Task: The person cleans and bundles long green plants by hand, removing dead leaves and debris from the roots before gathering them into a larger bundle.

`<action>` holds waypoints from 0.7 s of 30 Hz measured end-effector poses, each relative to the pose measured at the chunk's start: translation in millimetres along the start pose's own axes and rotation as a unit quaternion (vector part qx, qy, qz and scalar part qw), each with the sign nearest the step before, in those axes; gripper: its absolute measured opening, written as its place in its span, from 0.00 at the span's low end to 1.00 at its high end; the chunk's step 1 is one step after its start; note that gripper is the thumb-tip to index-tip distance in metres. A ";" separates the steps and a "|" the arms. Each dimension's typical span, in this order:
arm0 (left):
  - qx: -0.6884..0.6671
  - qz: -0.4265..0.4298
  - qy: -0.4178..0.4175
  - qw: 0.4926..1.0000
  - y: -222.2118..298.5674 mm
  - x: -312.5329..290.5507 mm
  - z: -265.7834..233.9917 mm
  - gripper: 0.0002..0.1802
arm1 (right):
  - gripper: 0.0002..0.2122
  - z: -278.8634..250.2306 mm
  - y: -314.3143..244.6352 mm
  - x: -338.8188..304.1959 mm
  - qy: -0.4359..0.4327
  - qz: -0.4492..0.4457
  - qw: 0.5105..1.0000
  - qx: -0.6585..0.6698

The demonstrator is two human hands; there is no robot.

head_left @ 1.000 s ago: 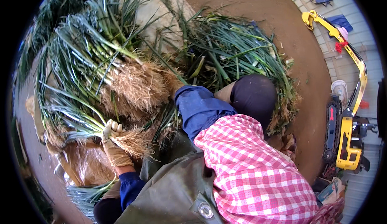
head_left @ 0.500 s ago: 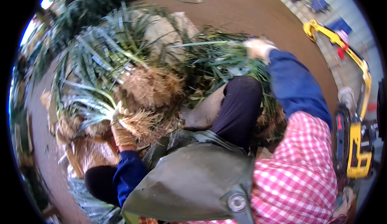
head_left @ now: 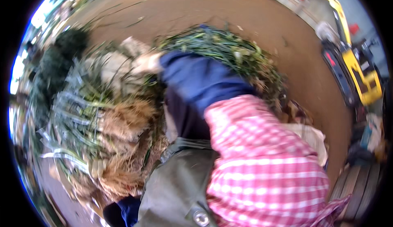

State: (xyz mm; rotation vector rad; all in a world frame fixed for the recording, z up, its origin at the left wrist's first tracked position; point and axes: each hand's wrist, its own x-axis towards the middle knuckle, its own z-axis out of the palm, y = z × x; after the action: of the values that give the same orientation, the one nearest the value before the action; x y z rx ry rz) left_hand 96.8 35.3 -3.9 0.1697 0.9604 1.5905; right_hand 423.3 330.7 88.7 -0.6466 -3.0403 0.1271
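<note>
On the left, my left hand [head_left: 97, 167] is closed around a bunch of leeks, low beside the pile; its shaggy tan roots [head_left: 120, 176] hide part of the hand and wrist. Pale stalks and green leaves [head_left: 69, 155] fan out from it to the left. My right arm, in a dark blue sleeve cover [head_left: 200, 77] and pink checked sleeve, reaches across my body. At its end my right hand [head_left: 147, 63] is smeared by motion beside a beige sack [head_left: 114, 69]; its fingers cannot be made out. Another rooted bunch of leeks [head_left: 129, 120] lies between the hands.
A heap of loose green leaves [head_left: 213, 43] lies beyond my knee. Dark green leek tops [head_left: 61, 59] are piled at far left. Brown floor [head_left: 180, 6] stretches behind. A yellow toy-like excavator [head_left: 360, 77] stands at right. A dark green apron [head_left: 176, 186] covers my lap.
My right hand has swept left from the leaf heap to the beige sack, with no leaf visible trailing from it. The view has turned to the right. My left hand still holds the leeks.
</note>
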 end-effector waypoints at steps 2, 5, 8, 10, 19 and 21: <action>0.010 -0.012 -0.010 1.000 -16.2 1.2 18.0 0.16 | 0.26 -11.7 -61.3 61.5 0.007 0.204 0.959 0.196; 0.008 -0.027 -0.025 0.999 -35.7 -0.9 36.9 0.17 | 0.21 30.0 -101.6 87.9 0.029 0.225 0.956 0.188; -0.011 -0.038 -0.036 0.999 -45.8 -2.4 41.3 0.17 | 0.14 84.6 -103.4 81.9 0.069 0.248 0.940 0.225; -0.029 -0.020 -0.038 0.999 -40.6 -6.5 45.2 0.18 | 0.12 86.2 -106.2 85.6 0.120 0.301 0.910 0.260; -0.095 0.002 0.026 0.995 -33.3 -22.5 43.0 0.20 | 0.17 89.0 -215.2 67.8 0.002 -0.048 0.905 0.422; -0.118 -0.044 0.025 0.992 -41.4 -26.2 49.3 0.16 | 0.18 84.0 -223.0 68.5 -0.136 -0.015 0.934 0.330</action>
State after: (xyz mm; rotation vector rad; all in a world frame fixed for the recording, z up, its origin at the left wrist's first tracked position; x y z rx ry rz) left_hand 164.6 33.9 11.2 -0.0762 0.7990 1.6191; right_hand 266.4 149.4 25.1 -0.5476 -2.9337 1.2608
